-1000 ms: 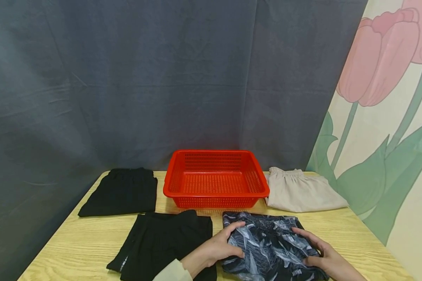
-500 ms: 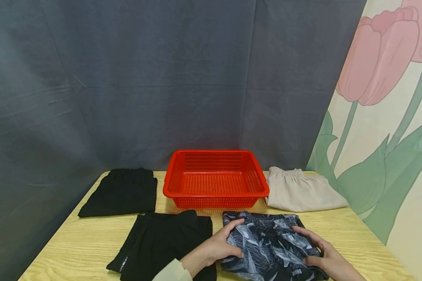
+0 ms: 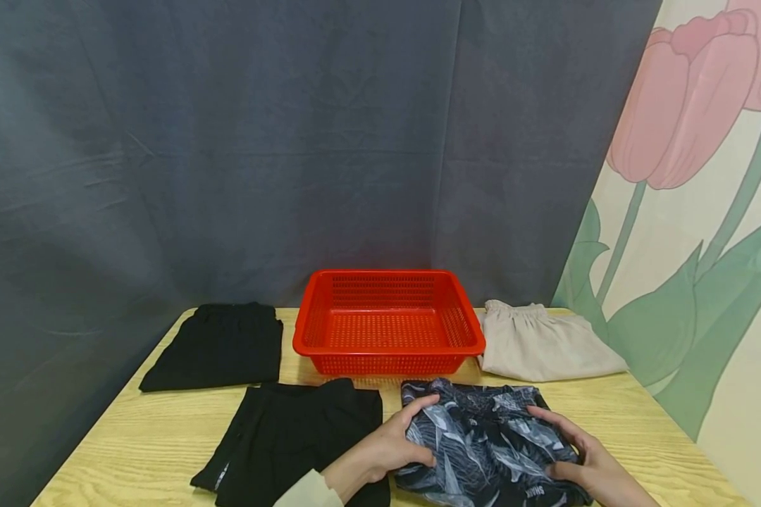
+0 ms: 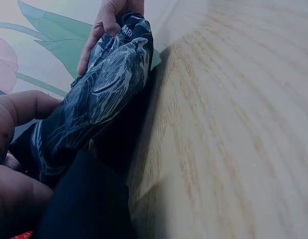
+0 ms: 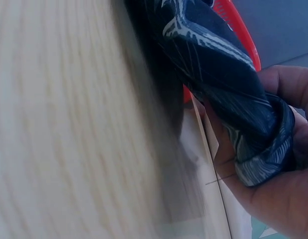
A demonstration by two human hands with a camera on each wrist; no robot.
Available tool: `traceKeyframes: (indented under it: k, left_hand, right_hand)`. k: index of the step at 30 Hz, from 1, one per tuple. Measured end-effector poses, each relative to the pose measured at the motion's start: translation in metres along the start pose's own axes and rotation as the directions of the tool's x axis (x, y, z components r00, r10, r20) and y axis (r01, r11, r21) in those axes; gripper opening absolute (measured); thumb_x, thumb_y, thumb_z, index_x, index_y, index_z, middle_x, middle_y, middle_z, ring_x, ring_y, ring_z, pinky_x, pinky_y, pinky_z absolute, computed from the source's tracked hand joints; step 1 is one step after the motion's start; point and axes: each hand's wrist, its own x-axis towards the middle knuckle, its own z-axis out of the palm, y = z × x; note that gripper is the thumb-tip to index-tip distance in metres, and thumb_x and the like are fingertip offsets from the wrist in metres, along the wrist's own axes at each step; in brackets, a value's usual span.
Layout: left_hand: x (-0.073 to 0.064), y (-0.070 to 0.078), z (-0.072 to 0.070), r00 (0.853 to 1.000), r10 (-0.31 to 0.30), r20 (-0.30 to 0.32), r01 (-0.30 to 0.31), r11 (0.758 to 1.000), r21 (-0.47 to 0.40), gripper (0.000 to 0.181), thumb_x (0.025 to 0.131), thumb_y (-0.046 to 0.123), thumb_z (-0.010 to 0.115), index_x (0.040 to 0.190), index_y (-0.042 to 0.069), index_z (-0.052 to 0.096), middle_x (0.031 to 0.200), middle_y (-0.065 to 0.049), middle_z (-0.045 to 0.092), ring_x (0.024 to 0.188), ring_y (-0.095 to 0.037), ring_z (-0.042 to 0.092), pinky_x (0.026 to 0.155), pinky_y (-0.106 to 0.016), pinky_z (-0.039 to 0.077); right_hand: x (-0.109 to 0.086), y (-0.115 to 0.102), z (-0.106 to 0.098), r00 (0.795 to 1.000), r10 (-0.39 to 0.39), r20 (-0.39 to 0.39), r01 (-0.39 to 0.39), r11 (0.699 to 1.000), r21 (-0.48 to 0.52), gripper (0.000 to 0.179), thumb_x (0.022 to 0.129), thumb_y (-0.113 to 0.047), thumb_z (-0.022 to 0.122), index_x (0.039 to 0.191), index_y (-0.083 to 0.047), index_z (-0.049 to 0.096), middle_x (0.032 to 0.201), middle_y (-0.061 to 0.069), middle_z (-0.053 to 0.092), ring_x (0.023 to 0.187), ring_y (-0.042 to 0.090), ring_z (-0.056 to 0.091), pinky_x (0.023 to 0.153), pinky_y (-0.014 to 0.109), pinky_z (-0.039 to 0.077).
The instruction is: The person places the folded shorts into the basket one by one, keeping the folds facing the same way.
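A pair of folded shorts [image 3: 482, 443] with a dark blue-black and grey-white leafy print lies at the front right of the table, its gathered waist toward the basket. My left hand [image 3: 387, 451] grips the left side, thumb near the front and fingers toward the waist. On the opposite side my right hand [image 3: 590, 461] holds the edge. The right wrist view shows the shorts' rolled edge [image 5: 265, 164] tucked between thumb and fingers of the right hand [image 5: 283, 204]. In the left wrist view, the left hand [image 4: 17, 189] clasps the near end of the printed cloth [image 4: 114, 79].
A red perforated plastic basket [image 3: 390, 362] with nothing in it stands behind the shorts. Beige folded shorts [image 3: 548, 345] lie at the back right. Folded black garments lie at the back left [image 3: 218, 348] and front left [image 3: 298, 443], the latter under my left forearm.
Both hands keep their hold with hardly any motion. The left hand and the shorts' left edge have shifted very slightly left.
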Motion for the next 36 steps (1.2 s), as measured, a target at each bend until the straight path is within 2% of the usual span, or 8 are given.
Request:
traceKeyframes:
  k: [11, 14, 17, 19, 24, 28, 32, 36]
  left_hand:
    - [-0.004, 0.0, -0.001, 1.0, 0.022, 0.018, -0.021, 0.999, -0.047, 0.091, 0.066, -0.022, 0.067, 0.14, 0.027, 0.05, 0.151, -0.01, 0.021, 0.119, -0.032, 0.032, 0.061, -0.03, 0.045]
    - [-0.006, 0.001, -0.001, 1.0, 0.02, 0.014, -0.019, 0.999, -0.04, 0.091, 0.066, -0.021, 0.068, 0.14, 0.029, 0.05, 0.15, -0.01, 0.023, 0.118, -0.031, 0.033, 0.063, -0.029, 0.045]
    - [-0.008, 0.001, -0.001, 1.0, 0.014, 0.009, -0.014, 0.999, -0.03, 0.091, 0.066, -0.021, 0.069, 0.139, 0.03, 0.051, 0.149, -0.009, 0.025, 0.118, -0.031, 0.033, 0.066, -0.03, 0.046]
    - [-0.01, 0.001, 0.0, 1.0, 0.02, 0.01, -0.02, 0.999, -0.026, 0.091, 0.066, -0.021, 0.069, 0.139, 0.03, 0.051, 0.149, -0.009, 0.026, 0.118, -0.031, 0.033, 0.068, -0.029, 0.047]
    - [-0.012, 0.0, 0.001, 0.999, 0.045, 0.022, -0.044, 0.998, -0.033, 0.091, 0.066, -0.021, 0.069, 0.14, 0.03, 0.05, 0.149, -0.008, 0.025, 0.117, -0.03, 0.034, 0.064, -0.029, 0.046]
    - [-0.014, 0.002, -0.001, 0.998, 0.046, 0.036, -0.044, 0.998, -0.047, 0.09, 0.069, -0.02, 0.068, 0.141, 0.03, 0.049, 0.151, -0.009, 0.023, 0.113, -0.029, 0.038, 0.06, -0.029, 0.045]
    - [-0.018, 0.004, -0.003, 0.998, 0.037, 0.054, -0.034, 0.997, -0.068, 0.088, 0.073, -0.02, 0.067, 0.142, 0.029, 0.047, 0.155, -0.013, 0.014, 0.085, -0.022, 0.05, 0.058, -0.028, 0.045]
    - [-0.021, 0.003, -0.005, 0.996, 0.045, 0.071, -0.038, 0.995, -0.096, 0.086, 0.074, -0.021, 0.065, 0.144, 0.028, 0.046, 0.156, -0.016, 0.011, 0.063, -0.018, 0.047, 0.057, -0.028, 0.046]
  right_hand:
    - [-0.001, -0.002, 0.0, 1.0, -0.029, 0.003, 0.029, 0.999, -0.024, 0.085, 0.075, 0.006, 0.068, 0.151, -0.003, 0.029, 0.155, 0.025, 0.013, 0.136, 0.044, 0.013, 0.095, 0.056, 0.035]
    - [-0.002, -0.002, 0.0, 0.999, -0.044, 0.0, 0.044, 0.998, -0.046, 0.084, 0.077, 0.003, 0.069, 0.151, -0.004, 0.031, 0.155, 0.024, 0.015, 0.134, 0.018, 0.025, 0.096, 0.057, 0.035]
    - [-0.004, -0.002, -0.001, 0.998, -0.056, 0.0, 0.056, 0.996, -0.062, 0.083, 0.077, 0.002, 0.07, 0.151, -0.006, 0.032, 0.155, 0.024, 0.015, 0.118, -0.012, 0.027, 0.096, 0.059, 0.034]
    - [-0.005, -0.002, -0.002, 0.998, -0.069, 0.011, 0.07, 0.996, -0.063, 0.082, 0.078, 0.001, 0.07, 0.151, -0.006, 0.032, 0.154, 0.025, 0.015, 0.109, -0.021, 0.026, 0.095, 0.058, 0.035]
    - [-0.007, -0.003, -0.003, 0.994, -0.101, 0.04, 0.103, 0.993, -0.053, 0.08, 0.08, 0.001, 0.069, 0.151, -0.005, 0.03, 0.153, 0.029, 0.012, 0.11, -0.019, 0.031, 0.089, 0.034, 0.043]
    - [-0.008, -0.005, -0.003, 0.994, -0.102, 0.045, 0.104, 0.994, -0.041, 0.08, 0.081, 0.001, 0.068, 0.151, -0.005, 0.03, 0.153, 0.029, 0.011, 0.111, -0.019, 0.032, 0.088, 0.03, 0.042]
    - [-0.008, -0.007, -0.002, 0.994, -0.096, 0.052, 0.096, 0.995, -0.016, 0.081, 0.081, 0.002, 0.067, 0.152, -0.006, 0.029, 0.154, 0.027, 0.009, 0.111, -0.019, 0.031, 0.087, 0.027, 0.042]
    - [-0.008, -0.009, 0.0, 0.994, -0.1, 0.054, 0.099, 0.995, 0.006, 0.081, 0.08, 0.003, 0.067, 0.152, -0.005, 0.029, 0.154, 0.027, 0.008, 0.111, -0.019, 0.032, 0.085, 0.021, 0.042]
